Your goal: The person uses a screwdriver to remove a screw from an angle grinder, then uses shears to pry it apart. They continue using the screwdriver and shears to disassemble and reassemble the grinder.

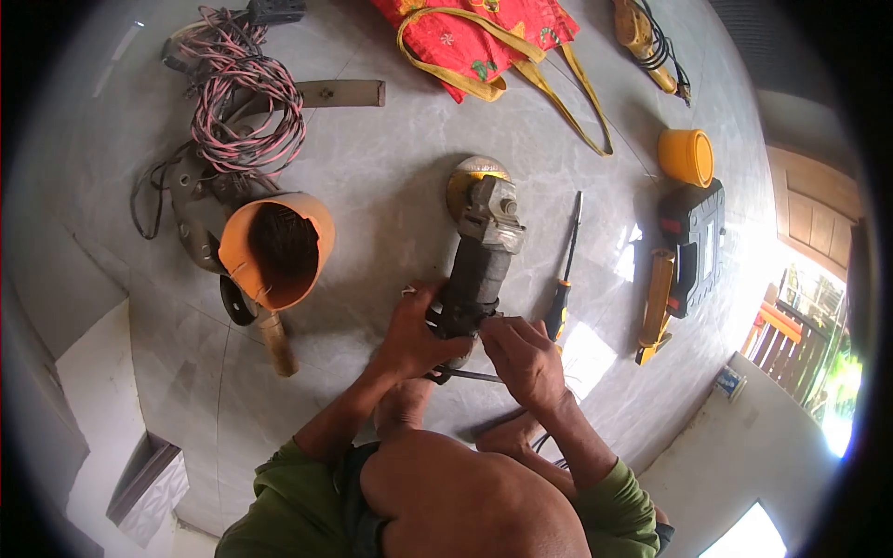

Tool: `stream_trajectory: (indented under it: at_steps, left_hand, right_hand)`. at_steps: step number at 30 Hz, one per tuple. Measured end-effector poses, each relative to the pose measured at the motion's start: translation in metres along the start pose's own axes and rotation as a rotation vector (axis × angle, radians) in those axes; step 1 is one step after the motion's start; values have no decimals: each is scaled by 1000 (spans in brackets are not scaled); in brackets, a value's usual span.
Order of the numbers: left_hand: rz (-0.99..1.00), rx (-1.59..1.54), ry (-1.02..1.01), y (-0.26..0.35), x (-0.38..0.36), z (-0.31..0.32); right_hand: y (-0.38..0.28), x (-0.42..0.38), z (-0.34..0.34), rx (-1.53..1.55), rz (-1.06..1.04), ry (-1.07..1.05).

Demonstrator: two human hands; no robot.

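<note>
Two bare hands are at the near end of an angle grinder in the head view. The grinder lies on the grey tiled floor, in the middle of the scene, its metal head and disc pointing to the far side. The left hand holds the near end of the body from the left, thumb and fingers spread around it. The right hand has its fingers curled in at the right side of the same end; whether they close on a small part cannot be told. A thin dark rod extends between the hands, just nearer than the grinder.

To the right, a screwdriver lies with its handle near and its shaft pointing far. Farther right are a black case, a yellow tool beside it and a yellow tub just beyond it. A yellow power tool with a black cord lies at the far right. A red bag with yellow straps is at the far middle. To the left, an orange container opens toward the camera, dark inside; a wooden handle shows just nearer. A coiled pink-and-black cable lies at the far left, touching a flat strip.
</note>
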State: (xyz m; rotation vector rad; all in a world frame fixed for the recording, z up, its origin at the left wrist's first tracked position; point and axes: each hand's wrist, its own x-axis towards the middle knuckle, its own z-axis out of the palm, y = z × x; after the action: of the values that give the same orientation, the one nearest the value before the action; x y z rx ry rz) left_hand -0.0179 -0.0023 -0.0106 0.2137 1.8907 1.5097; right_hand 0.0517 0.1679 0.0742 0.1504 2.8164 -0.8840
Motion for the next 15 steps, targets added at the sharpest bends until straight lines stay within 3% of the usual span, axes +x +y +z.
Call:
stream_trajectory:
  at_steps: [15]
  left_hand:
    - [19, -75, -13, 4, -2, -2]
  right_hand:
    - [2, 18, -19, -188, -151, -305]
